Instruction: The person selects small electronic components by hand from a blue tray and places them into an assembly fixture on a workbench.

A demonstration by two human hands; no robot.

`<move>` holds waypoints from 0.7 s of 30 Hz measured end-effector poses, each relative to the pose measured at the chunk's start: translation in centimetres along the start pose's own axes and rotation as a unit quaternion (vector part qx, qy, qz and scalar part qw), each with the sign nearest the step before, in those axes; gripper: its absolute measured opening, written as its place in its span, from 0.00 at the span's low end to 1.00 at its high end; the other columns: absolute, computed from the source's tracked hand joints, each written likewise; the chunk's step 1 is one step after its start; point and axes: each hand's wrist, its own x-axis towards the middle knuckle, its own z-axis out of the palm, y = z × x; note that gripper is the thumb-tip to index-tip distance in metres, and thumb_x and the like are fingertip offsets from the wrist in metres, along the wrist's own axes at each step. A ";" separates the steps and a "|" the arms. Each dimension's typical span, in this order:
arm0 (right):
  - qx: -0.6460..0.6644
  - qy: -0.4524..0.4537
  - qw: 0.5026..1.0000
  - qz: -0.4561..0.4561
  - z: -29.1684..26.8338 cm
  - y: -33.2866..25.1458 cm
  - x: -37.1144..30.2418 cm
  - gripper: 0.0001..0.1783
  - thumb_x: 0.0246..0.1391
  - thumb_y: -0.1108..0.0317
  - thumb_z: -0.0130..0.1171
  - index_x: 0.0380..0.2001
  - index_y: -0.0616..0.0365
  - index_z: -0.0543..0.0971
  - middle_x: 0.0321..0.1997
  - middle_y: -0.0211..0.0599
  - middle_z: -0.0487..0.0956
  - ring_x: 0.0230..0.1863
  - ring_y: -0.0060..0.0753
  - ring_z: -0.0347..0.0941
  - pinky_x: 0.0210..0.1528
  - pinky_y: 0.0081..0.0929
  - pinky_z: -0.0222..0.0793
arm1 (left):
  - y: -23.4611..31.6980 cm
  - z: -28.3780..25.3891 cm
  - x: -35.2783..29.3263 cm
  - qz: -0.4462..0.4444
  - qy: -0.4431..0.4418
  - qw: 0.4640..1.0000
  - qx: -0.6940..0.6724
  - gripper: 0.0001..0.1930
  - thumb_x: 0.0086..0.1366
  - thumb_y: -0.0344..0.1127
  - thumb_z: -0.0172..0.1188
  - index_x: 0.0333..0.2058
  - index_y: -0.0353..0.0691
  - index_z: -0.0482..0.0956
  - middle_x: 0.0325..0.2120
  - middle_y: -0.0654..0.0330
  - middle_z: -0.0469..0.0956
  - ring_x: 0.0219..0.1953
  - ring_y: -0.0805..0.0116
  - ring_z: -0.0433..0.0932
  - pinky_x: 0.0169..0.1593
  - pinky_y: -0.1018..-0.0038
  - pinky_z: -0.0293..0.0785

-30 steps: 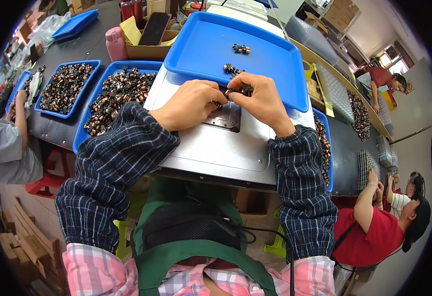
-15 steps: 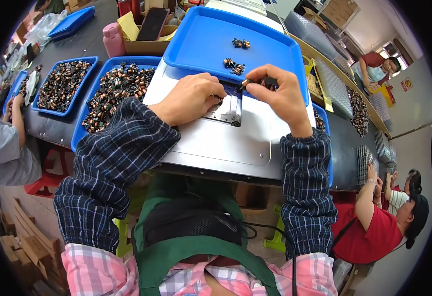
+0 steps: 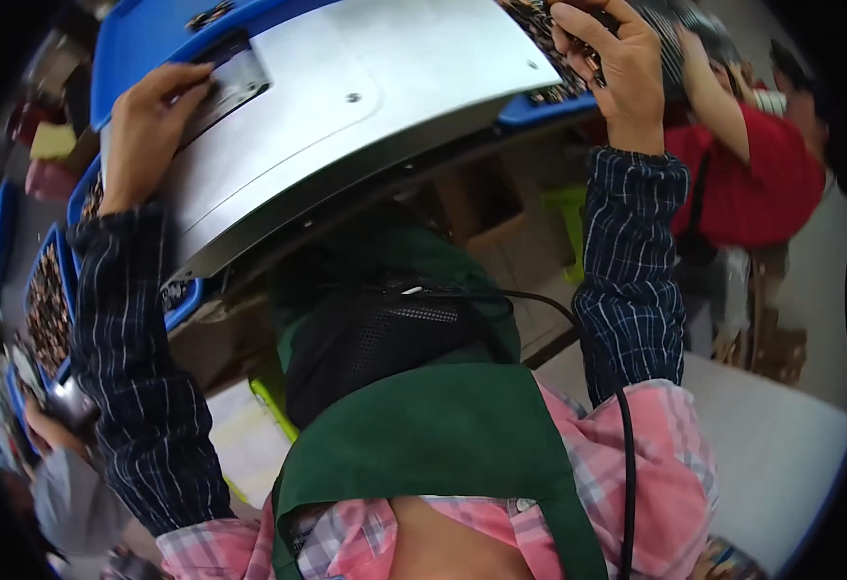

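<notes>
At the upper left, my left hand (image 3: 148,126) rests by a shiny recessed plate (image 3: 240,79) in a silver metal case (image 3: 317,126). Its thumb and forefinger come together at the recess edge; whatever lies between them is too small to make out. A cluster of copper-and-black parts (image 3: 213,14) sits in the blue tray (image 3: 129,58) behind the recess. My right hand (image 3: 626,77) is raised at the upper right, beside a heap of similar parts (image 3: 549,43) in another blue tray (image 3: 525,109). Its fingers curl around several small dark parts (image 3: 589,60).
Blue trays of parts (image 3: 48,309) line the left side. Near them a person's grey sleeve (image 3: 75,498) shows. A person in red (image 3: 752,174) works at the right, close to my right hand. A black cable (image 3: 628,454) hangs over my right side.
The whole view has swung, so the case now appears higher and tilted. My right hand has left the recess and moved right to the parts tray. My left hand stays at the recess.
</notes>
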 end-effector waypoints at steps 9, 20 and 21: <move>0.106 0.045 0.993 0.020 -2.5 0.8 -5.4 0.05 0.46 0.75 0.56 0.29 0.63 0.74 0.17 0.29 0.71 0.12 0.11 0.58 0.12 0.08 0.48 | -1.3 -2.1 -1.3 -0.041 -0.025 0.998 0.035 0.10 0.56 0.26 0.54 0.38 0.36 0.77 0.31 0.63 0.78 0.30 0.78 0.71 0.36 0.82 0.67; 0.122 0.086 0.984 0.098 -6.1 4.3 -4.6 0.08 0.45 0.73 0.57 0.31 0.63 0.74 0.21 0.31 0.73 0.17 0.13 0.65 0.14 0.07 0.53 | -1.6 -0.8 -0.8 -0.070 -0.034 0.996 0.033 0.11 0.57 0.25 0.53 0.41 0.35 0.75 0.35 0.59 0.77 0.39 0.73 0.73 0.46 0.79 0.65; 0.125 0.071 0.985 0.095 -5.8 4.3 -4.1 0.08 0.45 0.73 0.57 0.31 0.63 0.74 0.21 0.31 0.73 0.17 0.13 0.65 0.14 0.07 0.53 | -1.2 -1.3 -0.9 -0.080 -0.023 0.996 0.038 0.11 0.57 0.25 0.53 0.41 0.35 0.75 0.35 0.59 0.77 0.39 0.73 0.73 0.46 0.79 0.65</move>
